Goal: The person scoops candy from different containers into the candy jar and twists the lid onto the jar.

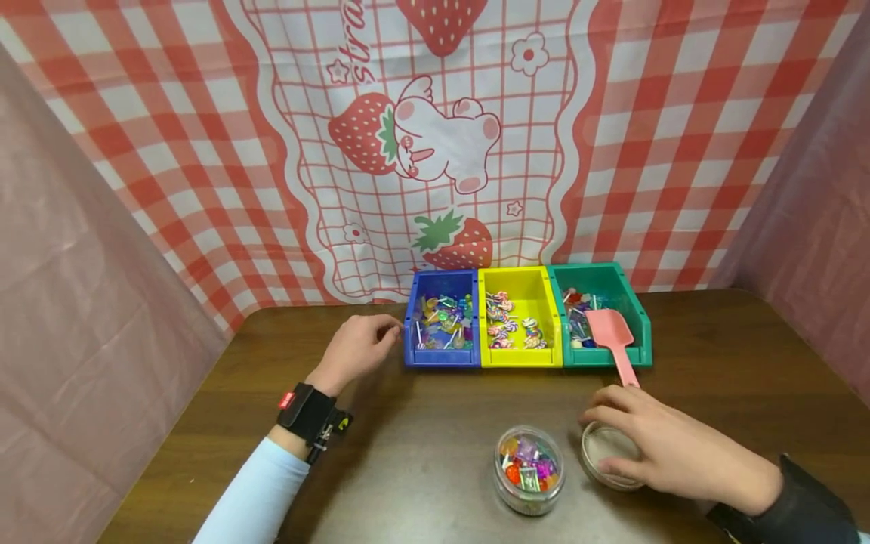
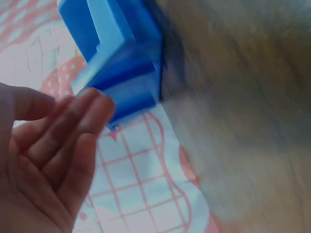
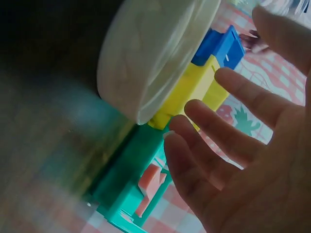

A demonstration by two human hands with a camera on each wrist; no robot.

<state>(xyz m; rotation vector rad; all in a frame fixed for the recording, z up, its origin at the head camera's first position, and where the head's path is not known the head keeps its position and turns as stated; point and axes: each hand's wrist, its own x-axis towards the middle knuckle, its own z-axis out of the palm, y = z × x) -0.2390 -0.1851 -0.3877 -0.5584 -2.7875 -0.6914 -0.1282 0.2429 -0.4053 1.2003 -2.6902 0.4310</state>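
Observation:
My right hand (image 1: 652, 446) hovers with spread, slightly bent fingers over a round pale lid (image 1: 601, 446). In the right wrist view a gap shows between the fingers and the lid (image 3: 141, 63). Left of the lid stands an open clear jar (image 1: 530, 502) filled with colourful candy-like pieces (image 1: 526, 465). My left hand (image 1: 356, 347) is beside the left wall of a blue bin (image 1: 442, 359), fingers loosely bent and holding nothing; whether they touch the wall I cannot tell. A pink scoop (image 1: 612, 329) leans on the front of a green bin (image 1: 605, 359), its handle pointing toward me.
A yellow bin (image 1: 519, 359) with small swirled lollipop pieces sits between the blue and green bins. Mixed small pieces lie in those two. Behind the row hangs a strawberry-print checked cloth (image 1: 442, 151). All stand on a brown wooden table (image 1: 421, 423).

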